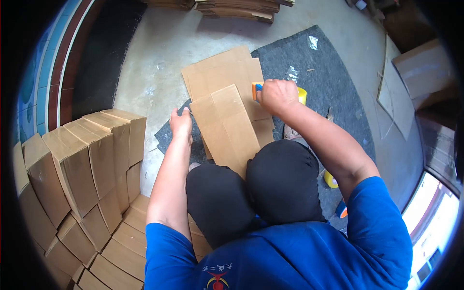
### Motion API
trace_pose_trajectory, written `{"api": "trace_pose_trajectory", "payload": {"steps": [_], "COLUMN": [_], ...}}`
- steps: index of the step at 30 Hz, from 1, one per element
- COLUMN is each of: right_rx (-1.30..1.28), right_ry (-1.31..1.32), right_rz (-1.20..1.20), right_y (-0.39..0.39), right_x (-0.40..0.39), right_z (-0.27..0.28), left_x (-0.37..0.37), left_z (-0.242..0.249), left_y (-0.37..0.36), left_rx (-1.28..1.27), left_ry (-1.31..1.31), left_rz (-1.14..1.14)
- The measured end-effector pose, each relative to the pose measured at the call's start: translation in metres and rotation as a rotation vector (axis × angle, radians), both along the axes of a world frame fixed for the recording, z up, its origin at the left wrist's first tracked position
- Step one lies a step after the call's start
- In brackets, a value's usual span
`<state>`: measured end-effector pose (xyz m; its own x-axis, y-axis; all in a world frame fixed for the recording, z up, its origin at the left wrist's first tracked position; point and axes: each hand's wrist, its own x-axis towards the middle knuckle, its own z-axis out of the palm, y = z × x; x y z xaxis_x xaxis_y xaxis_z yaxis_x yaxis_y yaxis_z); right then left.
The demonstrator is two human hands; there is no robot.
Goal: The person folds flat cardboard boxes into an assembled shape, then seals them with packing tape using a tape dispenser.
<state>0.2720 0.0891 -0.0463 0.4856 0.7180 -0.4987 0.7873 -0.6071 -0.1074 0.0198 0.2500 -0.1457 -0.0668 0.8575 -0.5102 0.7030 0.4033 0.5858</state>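
A closed brown cardboard box [224, 126] stands tilted in front of my knees, over several flat cardboard pieces [212, 72] on the floor. My left hand [181, 123] is beside the box's left edge, thumb and fingers apart, holding nothing. Wrapped around a tape dispenser [255, 91], my right hand [280, 96] is just beyond the box's upper right corner. Orange and blue parts of the dispenser stick out on the left of the fist, and its yellow tape roll shows on the right. The handle is hidden in my fingers.
Stacked cardboard boxes [72, 164] line my left side. A dark mat [333, 77] covers the floor ahead and to the right. By my right leg lie a yellow tape roll [330, 179] and an orange-and-blue object [341, 209]. Flattened cardboard [237, 8] is piled at the far end.
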Motion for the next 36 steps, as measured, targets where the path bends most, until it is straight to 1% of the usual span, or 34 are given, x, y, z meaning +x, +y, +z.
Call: {"api": "trace_pose_trajectory", "payload": {"steps": [1,2,3,5,6,8,9,10,11,13,15,16,18,20,21,22,23,25,26,29,30,31,32,33,35,36], "right_rx": [0.060,0.039,0.108,0.283,0.403,0.610,0.677,0.740,0.796,0.857,0.851,0.844,0.841,0.784,0.778,0.738,0.694,0.640,0.600,0.504,0.467,0.451,0.371,0.293,0.267,0.253], "right_ry": [-0.054,-0.063,-0.068,0.016,0.119,0.330,0.409,0.491,0.546,0.568,0.570,0.552,0.530,0.552,0.551,0.612,0.674,0.686,0.688,0.621,0.571,0.583,0.549,0.511,0.510,0.500], "right_rz": [-0.077,-0.111,-0.106,-0.151,-0.172,-0.189,-0.161,-0.132,-0.091,0.016,0.062,0.102,0.157,0.203,0.219,0.203,0.184,0.181,0.171,0.177,0.213,0.209,0.235,0.264,0.225,0.223], "right_y": [-0.010,-0.018,-0.030,-0.052,-0.063,-0.083,-0.091,-0.099,-0.105,-0.117,-0.126,-0.130,-0.138,-0.142,-0.142,-0.141,-0.139,-0.137,-0.134,-0.131,-0.130,-0.131,-0.131,-0.131,-0.136,-0.136], "right_x": [0.010,0.022,0.034,0.049,0.053,0.051,0.046,0.038,0.031,0.016,0.001,-0.007,-0.016,-0.020,-0.022,-0.023,-0.024,-0.031,-0.036,-0.056,-0.060,-0.059,-0.056,-0.053,-0.032,-0.023], "right_z": [0.012,0.028,0.039,0.072,0.090,0.125,0.146,0.166,0.181,0.208,0.230,0.239,0.251,0.254,0.252,0.246,0.239,0.222,0.213,0.190,0.181,0.177,0.176,0.174,0.166,0.163], "left_x": [0.001,0.001,0.007,0.018,0.027,0.034,0.037,0.039,0.038,0.036,0.025,0.018,0.003,-0.009,-0.014,-0.018,-0.021,-0.026,-0.030,-0.035,-0.038,-0.042,-0.050,-0.063,-0.073,-0.091], "left_z": [0.025,0.048,0.077,0.136,0.176,0.224,0.245,0.260,0.266,0.285,0.303,0.317,0.321,0.318,0.313,0.308,0.301,0.283,0.266,0.219,0.205,0.193,0.182,0.173,0.173,0.162], "left_y": [0.003,0.005,0.001,-0.015,-0.031,-0.056,-0.074,-0.090,-0.099,-0.119,-0.140,-0.151,-0.164,-0.171,-0.173,-0.176,-0.179,-0.188,-0.192,-0.204,-0.210,-0.214,-0.216,-0.213,-0.212,-0.198], "left_rx": [0.130,0.264,0.311,0.085,-0.015,-0.181,-0.193,-0.204,-0.274,-0.429,-0.468,-0.414,-0.381,-0.345,-0.427,-0.511,-0.506,-0.471,-0.429,-0.371,-0.352,-0.332,-0.335,-0.330,-0.332,-0.276], "left_ry": [0.016,0.029,-0.110,-0.452,-0.481,-0.563,-0.650,-0.733,-0.851,-1.071,-1.263,-1.264,-1.272,-1.284,-1.307,-1.328,-1.333,-1.288,-1.274,-1.092,-1.059,-1.025,-1.003,-0.984,-0.950,-0.863], "left_rz": [-0.089,-0.173,-0.181,-0.227,-0.287,-0.416,-0.421,-0.428,-0.417,-0.374,-0.381,-0.391,-0.398,-0.392,-0.318,-0.242,-0.225,-0.124,-0.126,0.027,0.062,0.091,0.129,0.164,0.240,0.329]}}
